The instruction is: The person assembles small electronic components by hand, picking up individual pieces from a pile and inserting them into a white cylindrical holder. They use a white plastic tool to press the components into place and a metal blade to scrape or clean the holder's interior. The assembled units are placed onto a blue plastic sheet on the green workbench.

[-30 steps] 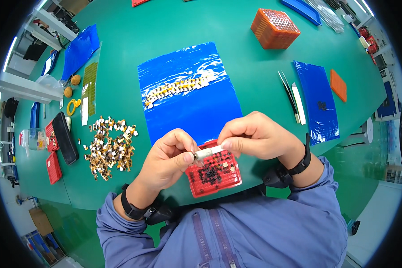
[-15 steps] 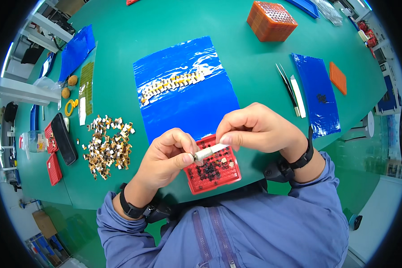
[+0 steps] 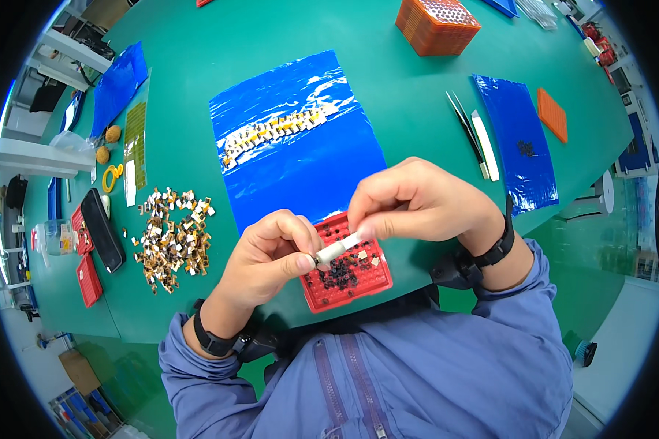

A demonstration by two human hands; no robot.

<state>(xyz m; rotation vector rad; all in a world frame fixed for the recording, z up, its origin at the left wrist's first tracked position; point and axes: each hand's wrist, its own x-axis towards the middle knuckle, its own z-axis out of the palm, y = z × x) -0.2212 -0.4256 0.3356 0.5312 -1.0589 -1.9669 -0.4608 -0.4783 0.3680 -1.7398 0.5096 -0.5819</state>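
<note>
My left hand (image 3: 267, 256) pinches the dark-tipped end of a small pale cylinder (image 3: 331, 254) between thumb and fingers. From the cylinder's other end a short white strip (image 3: 351, 241) runs to my right hand (image 3: 414, 205), whose thumb and forefinger are closed on it. Both hands hover over a red tray (image 3: 377, 280) holding many tiny black parts and a few small cream squares. Just beyond lies a shiny blue sheet (image 3: 307, 175), bearing a slanting row of small white-and-gold pieces (image 3: 274, 132).
A loose pile of white-and-brown pieces (image 3: 172, 241) lies left, beside a long black case (image 3: 102, 230) and smaller red trays (image 3: 88, 282). Tweezers (image 3: 467, 135), a white-handled tool (image 3: 485, 145) and another blue sheet (image 3: 523, 143) lie right. Stacked orange trays (image 3: 438, 28) stand at the far side.
My right hand has come slightly nearer my left, and less of the white strip shows between them. The whole view has shifted a little. Both hands keep their pinch.
</note>
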